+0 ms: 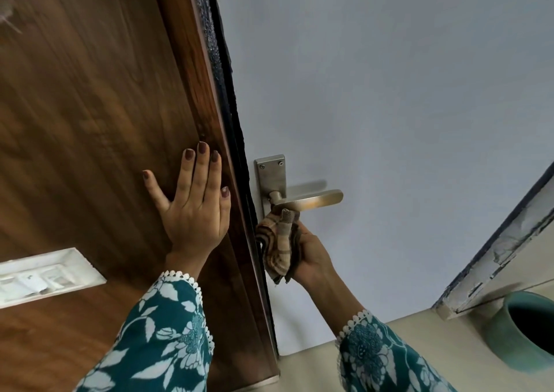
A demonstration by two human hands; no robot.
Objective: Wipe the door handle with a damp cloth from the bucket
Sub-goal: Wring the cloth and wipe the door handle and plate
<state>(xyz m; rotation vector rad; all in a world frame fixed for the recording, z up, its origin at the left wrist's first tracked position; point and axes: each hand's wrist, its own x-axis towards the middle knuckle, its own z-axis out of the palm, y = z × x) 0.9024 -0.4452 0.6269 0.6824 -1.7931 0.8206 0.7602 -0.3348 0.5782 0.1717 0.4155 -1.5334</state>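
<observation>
A metal lever door handle on a steel backplate sticks out to the right from the edge of the brown wooden door. My right hand grips a brown striped cloth, bunched up and pressed against the underside of the handle near its pivot. One fingertip pokes up through the cloth at the lever. My left hand lies flat on the door face, fingers spread, just left of the door's edge. A teal bucket stands on the floor at the lower right.
A pale grey wall fills the space behind the handle. A white switch plate sits on the wooden surface at the left. A worn door frame runs diagonally at the right, above the beige floor.
</observation>
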